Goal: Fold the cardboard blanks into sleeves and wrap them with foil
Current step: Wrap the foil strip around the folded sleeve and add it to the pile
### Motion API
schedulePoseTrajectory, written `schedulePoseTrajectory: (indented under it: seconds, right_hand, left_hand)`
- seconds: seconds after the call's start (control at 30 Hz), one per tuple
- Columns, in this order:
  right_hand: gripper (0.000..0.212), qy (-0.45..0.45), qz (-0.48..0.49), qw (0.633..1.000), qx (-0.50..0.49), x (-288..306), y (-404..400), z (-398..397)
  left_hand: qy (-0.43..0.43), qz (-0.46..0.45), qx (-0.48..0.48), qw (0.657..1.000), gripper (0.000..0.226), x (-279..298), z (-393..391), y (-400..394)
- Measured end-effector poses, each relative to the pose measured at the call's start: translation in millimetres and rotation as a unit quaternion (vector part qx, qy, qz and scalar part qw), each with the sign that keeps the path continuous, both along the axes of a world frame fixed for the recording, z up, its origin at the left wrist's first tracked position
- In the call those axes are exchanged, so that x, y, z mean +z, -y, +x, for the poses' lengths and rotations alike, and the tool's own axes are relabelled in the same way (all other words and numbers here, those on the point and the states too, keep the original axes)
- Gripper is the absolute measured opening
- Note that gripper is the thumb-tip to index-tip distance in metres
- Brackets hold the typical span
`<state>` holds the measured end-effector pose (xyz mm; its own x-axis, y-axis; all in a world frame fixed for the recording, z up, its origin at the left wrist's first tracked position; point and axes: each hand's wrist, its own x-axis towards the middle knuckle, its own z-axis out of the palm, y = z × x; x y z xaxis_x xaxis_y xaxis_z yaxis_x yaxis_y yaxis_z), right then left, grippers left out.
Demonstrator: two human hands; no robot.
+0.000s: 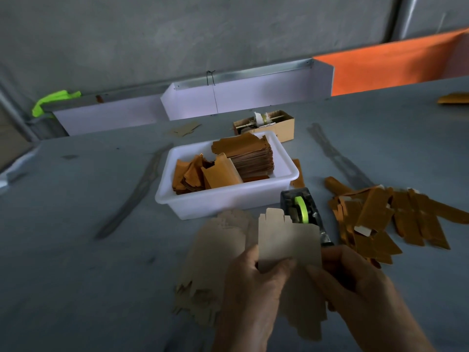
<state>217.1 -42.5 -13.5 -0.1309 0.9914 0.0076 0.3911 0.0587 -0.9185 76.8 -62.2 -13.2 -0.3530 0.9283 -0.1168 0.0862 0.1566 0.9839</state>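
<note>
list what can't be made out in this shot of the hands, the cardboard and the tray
- Head view: the lower part of the held cardboard blank is covered by the left hand and the right hand.
- The loose blanks on the table are motion-blurred, so no count is possible.
- The tape dispenser is half hidden behind the blank.
- The contents of the small brown box are too small to identify.

We are seeing our bare left hand (250, 283) and bare right hand (355, 283), wearing no gloves, rings or visible sleeves.

Tape dispenser (302, 209) beside white tub (228, 199)
</note>
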Motion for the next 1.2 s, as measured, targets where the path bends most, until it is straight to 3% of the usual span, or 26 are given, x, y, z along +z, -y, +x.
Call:
schedulePoseTrajectory:
  seconds: [0.27,0.33,0.43,0.53,0.67,0.73,0.83,0.9,1.03,1.2]
  right_hand:
    - [0.028,0.065,0.089,0.994,-0.015,2,12,-13]
    - [0.023,0.035,0.094,0.995,0.014,5,13,-18]
    - [0.029,-0.041,0.060,0.997,0.038,10,14,-21]
    - [0.015,-0.018,0.055,0.997,0.053,8,10,-17]
    - [0.018,-0.039,0.003,0.998,0.047,10,6,-13]
    - [0.031,-0.075,-0.022,0.997,0.012,9,2,-7]
    - [0.041,-0.172,-0.130,0.975,0.048,8,-4,-3]
    - [0.036,-0.238,-0.189,0.951,0.062,8,-7,-2]
    - [0.029,-0.255,-0.179,0.950,0.028,1,-11,-3]
    - [0.014,-0.238,-0.172,0.956,-0.017,-4,-12,-8]
  left_hand:
    - [-0.031,0.029,0.027,0.999,0.025,-1,7,-1]
    - [-0.035,0.025,0.025,0.999,0.025,-1,9,-1]
    - [0.006,0.016,-0.032,0.999,0.025,4,5,1]
    - [-0.009,0.036,-0.112,0.993,0.031,8,-4,4]
    - [-0.033,0.032,-0.126,0.991,0.020,4,-10,3]
    - [-0.014,-0.001,-0.168,0.986,0.026,3,-11,3]
    - [0.010,-0.028,-0.209,0.977,0.027,3,-9,4]
    - [0.017,-0.033,-0.176,0.984,0.022,2,-6,3]
    - [-0.029,-0.010,-0.112,0.993,0.007,-4,-4,0]
    - [-0.146,0.050,0.017,0.988,0.023,-8,5,3]
